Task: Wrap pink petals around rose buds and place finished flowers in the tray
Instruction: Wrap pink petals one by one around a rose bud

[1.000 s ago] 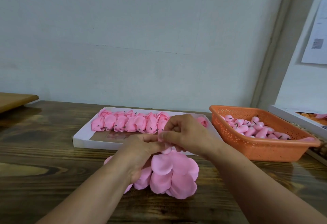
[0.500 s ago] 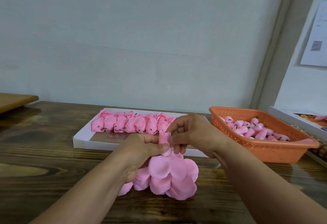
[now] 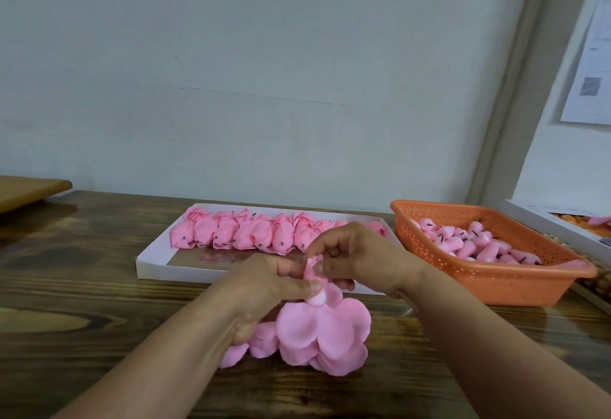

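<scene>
A pale pink rose bud (image 3: pixel 316 296) sits between my two hands, just above a heap of loose pink petals (image 3: pixel 324 336) on the wooden table. My left hand (image 3: pixel 267 289) pinches the bud between thumb and fingers. My right hand (image 3: pixel 357 256) holds a pink petal (image 3: pixel 310 269) against the top of the bud. Behind my hands lies a flat white tray (image 3: pixel 155 266) with a row of finished pink flowers (image 3: pixel 248 233) along its far side. My right hand hides the tray's right part.
An orange perforated basket (image 3: pixel 506 281) holding several pink buds (image 3: pixel 476 245) stands at the right. A white box (image 3: pixel 558 230) with orange pieces is at the far right edge. A wooden board (image 3: pixel 26 190) lies at the far left. A pale wall rises behind the table.
My hands have shifted slightly right and down, and the petal in my right hand has been pressed closer around the bud. The petal heap is more exposed below my hands.
</scene>
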Demonstrator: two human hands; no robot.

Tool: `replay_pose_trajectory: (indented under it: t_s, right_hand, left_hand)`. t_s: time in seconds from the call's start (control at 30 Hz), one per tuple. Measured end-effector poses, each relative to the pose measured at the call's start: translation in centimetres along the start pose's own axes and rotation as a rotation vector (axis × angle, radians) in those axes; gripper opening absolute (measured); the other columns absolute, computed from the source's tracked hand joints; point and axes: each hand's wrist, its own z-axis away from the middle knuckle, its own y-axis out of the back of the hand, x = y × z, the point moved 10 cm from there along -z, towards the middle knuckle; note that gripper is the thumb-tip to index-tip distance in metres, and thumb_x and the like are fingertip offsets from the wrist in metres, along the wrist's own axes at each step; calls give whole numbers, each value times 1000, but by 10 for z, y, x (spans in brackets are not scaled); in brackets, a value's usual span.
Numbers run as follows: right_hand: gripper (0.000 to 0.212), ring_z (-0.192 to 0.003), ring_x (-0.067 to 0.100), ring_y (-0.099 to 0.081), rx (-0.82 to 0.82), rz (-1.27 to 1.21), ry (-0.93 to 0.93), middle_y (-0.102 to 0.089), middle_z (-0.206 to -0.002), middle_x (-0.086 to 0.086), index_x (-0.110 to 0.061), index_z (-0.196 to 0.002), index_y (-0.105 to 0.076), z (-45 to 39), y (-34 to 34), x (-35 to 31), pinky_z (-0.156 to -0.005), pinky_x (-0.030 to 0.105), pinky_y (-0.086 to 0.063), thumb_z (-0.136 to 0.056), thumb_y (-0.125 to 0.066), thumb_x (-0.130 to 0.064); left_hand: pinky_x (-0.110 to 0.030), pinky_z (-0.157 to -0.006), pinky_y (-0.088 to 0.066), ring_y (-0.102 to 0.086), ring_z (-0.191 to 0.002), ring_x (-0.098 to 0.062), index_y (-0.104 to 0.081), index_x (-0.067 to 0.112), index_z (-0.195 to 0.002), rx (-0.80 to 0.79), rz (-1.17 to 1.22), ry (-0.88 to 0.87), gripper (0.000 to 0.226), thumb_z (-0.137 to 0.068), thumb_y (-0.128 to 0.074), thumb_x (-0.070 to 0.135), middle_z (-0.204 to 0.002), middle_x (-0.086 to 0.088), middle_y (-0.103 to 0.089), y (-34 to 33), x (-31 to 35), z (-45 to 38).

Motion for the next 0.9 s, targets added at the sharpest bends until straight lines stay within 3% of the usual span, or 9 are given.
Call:
replay_pose_trajectory:
  t_s: [0.07,0.17,0.33,0.43,0.5,0.7,0.9]
  right_hand:
    - [16,-40,5,-46,73,11,-1,-52,-48,-8,-12,-82,-68,1,8,2,-43,18,-40,-85,-63,3]
    - [3,-38,5,-43,178,47,-2,-50,-44,-10,1,-83,-66,4,20,7,-42,17,-38,-83,-64,3]
    - [12,-35,3,-41,274,106,-26,-49,-39,-12,5,-85,-68,4,27,10,-41,14,-37,-81,-57,9]
    - [10,-34,3,-41,274,111,-34,-49,-38,-11,0,-81,-67,5,26,6,-40,14,-37,-82,-59,7]
    - [8,-34,2,-42,260,110,-34,-50,-38,-11,-3,-80,-67,5,25,4,-40,13,-36,-84,-63,2]
    - [19,-38,3,-43,194,94,-47,-52,-43,-12,-15,-75,-65,4,18,3,-42,16,-37,-85,-63,0]
    - [24,-39,3,-43,147,58,-32,-50,-44,-13,-12,-81,-67,4,12,-4,-43,15,-38,-84,-56,9]
  left_hand:
    - [-34,-82,-54,-70,-88,-23,-76,4,-91,11,99,22,13,-78,-73,6,-96,-15,-74,1,-3,0]
    - [-34,-73,-58,-72,-82,-27,-70,-3,-98,57,372,58,20,-84,-67,11,-95,-24,-72,3,-7,2]
    - [-32,-60,-61,-72,-69,-30,-61,-10,-106,85,755,108,25,-94,-48,8,-91,-31,-70,-1,-16,4]
    - [-25,-60,-60,-72,-69,-23,-62,-10,-106,72,654,36,28,-89,-40,-12,-90,-28,-71,-2,-14,6]
    - [-22,-57,-58,-72,-65,-20,-64,-6,-97,101,558,-10,23,-88,-46,-17,-82,-23,-72,1,-12,6]
    - [-23,-58,-58,-69,-64,-18,-63,-3,-87,98,405,-47,7,-89,-57,-4,-79,-19,-71,5,-6,6]
    - [-23,-54,-55,-70,-65,-19,-63,1,-87,68,325,-75,6,-90,-58,3,-79,-17,-71,15,-2,5]
